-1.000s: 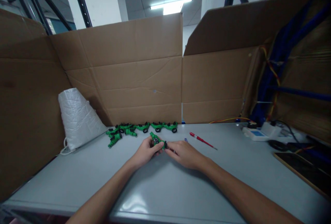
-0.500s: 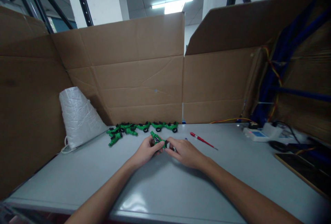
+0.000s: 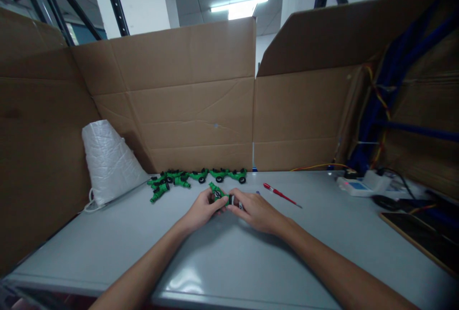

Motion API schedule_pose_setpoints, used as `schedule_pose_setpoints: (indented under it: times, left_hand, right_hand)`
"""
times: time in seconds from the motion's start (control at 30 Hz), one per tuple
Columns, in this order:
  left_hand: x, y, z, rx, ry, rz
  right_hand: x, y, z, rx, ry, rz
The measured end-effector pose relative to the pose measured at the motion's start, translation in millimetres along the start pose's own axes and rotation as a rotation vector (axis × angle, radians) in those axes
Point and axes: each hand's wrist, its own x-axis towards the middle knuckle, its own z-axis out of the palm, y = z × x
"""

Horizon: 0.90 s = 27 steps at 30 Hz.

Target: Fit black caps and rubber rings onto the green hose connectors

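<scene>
My left hand (image 3: 201, 210) is closed around a small green toy car (image 3: 216, 191), held tilted above the middle of the table. The thumb presses on its body, and its nose points up and left. My right hand (image 3: 255, 208) pinches a small black-and-white wheel (image 3: 240, 205) at the toy's right end. Fingers partly cover the wheel, so I cannot tell how it sits on the toy. Behind my hands, several similar green toy cars (image 3: 218, 173) with black wheels stand along the back. Further left, more green toy pieces (image 3: 158, 192) lie in a cluster.
A red screwdriver (image 3: 281, 195) lies right of my hands on the grey table (image 3: 118, 248). At the left back leans a white padded bag (image 3: 109, 164). Cardboard walls (image 3: 193, 119) enclose the back and sides. A power strip (image 3: 358, 186) and cables sit at the right.
The toy car and both hands stay in nearly the same place. My right fingers have shifted very slightly at the toy's wheel end.
</scene>
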Motion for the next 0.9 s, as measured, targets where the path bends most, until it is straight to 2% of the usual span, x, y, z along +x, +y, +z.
schedule_pose_setpoints:
  times: [0.9]
  left_hand:
    - [0.6,-5.6,-0.8,-0.008,-0.027,0.01]
  right_hand:
    - [0.2,0.5,0.9,-0.03,-0.012,0.006]
